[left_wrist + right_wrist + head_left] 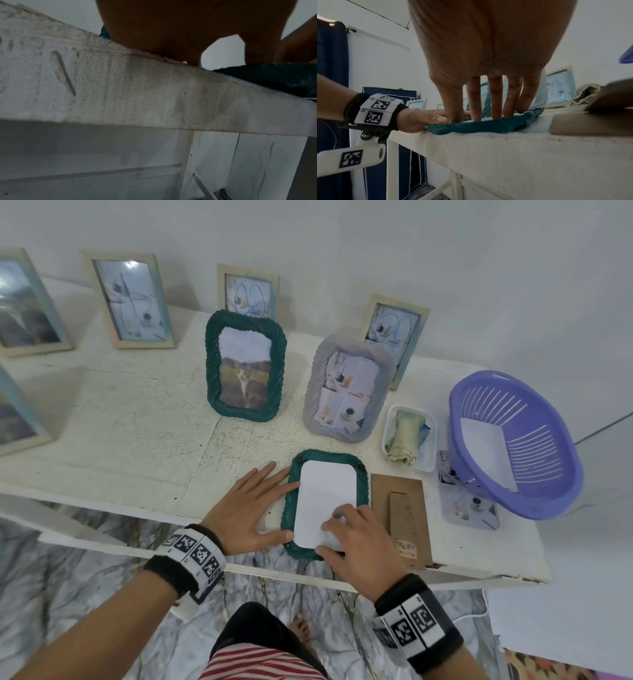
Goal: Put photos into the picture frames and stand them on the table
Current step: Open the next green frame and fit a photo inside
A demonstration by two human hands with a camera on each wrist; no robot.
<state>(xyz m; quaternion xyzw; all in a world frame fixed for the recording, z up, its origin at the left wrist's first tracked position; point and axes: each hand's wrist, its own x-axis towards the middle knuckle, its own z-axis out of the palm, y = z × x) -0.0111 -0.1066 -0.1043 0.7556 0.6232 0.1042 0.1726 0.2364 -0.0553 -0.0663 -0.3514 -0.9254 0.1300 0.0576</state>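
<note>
A dark green woven frame [362,481] lies face down near the table's front edge. A white photo back [325,491] sits in its opening. My left hand [250,505] lies flat on the table, its straight fingers against the frame's left rim. My right hand [349,539] presses its fingertips on the photo's lower right corner; the right wrist view shows those fingers [495,105] pointing down onto the sheet inside the green frame [479,125]. The brown backing board [400,518] with its stand lies just right of the frame. The left wrist view shows mainly the table edge [137,94] and my palm [154,27].
A second green frame [245,366] with a cat photo stands behind. A grey frame [346,388] leans beside it. Right of these are a small tray [428,463] with a cloth, a purple basket [513,446] and a loose photo [469,505]. Several pale wooden frames [132,299] line the wall.
</note>
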